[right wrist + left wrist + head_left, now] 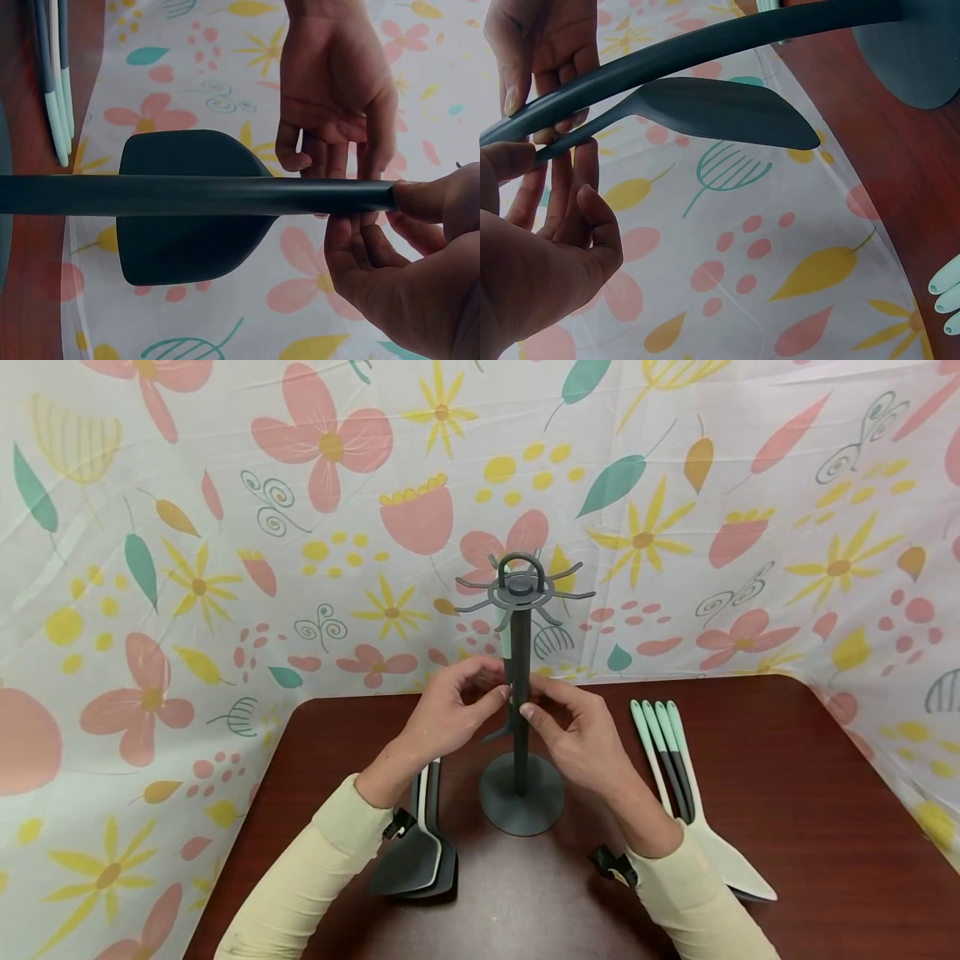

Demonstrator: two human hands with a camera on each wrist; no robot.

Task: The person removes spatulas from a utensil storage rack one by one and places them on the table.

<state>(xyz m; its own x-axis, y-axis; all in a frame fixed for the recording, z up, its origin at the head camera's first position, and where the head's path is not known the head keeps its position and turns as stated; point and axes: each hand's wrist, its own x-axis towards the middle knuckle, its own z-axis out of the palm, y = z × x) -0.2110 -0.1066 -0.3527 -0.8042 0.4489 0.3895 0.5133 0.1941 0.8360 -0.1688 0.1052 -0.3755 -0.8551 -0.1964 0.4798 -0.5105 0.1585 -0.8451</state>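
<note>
A dark grey utensil stand [521,685], with a round base and a ring of hooks on top, stands upright between my hands. Behind its pole is a dark turner [720,112]; its mint handle end is up near the hooks and its blade points down. My left hand [453,706] pinches the turner's shaft from the left. On the other side, my right hand [585,735] grips the pole, thumb on the front and fingers curled behind. The pole partly hides the turner and some right fingertips.
Several utensils with mint handles [660,718] lie on the dark wood table [817,793] to the right. More turners [412,864] lie to the left, partly under my left forearm. A flower-patterned cloth [315,568] hangs behind the table.
</note>
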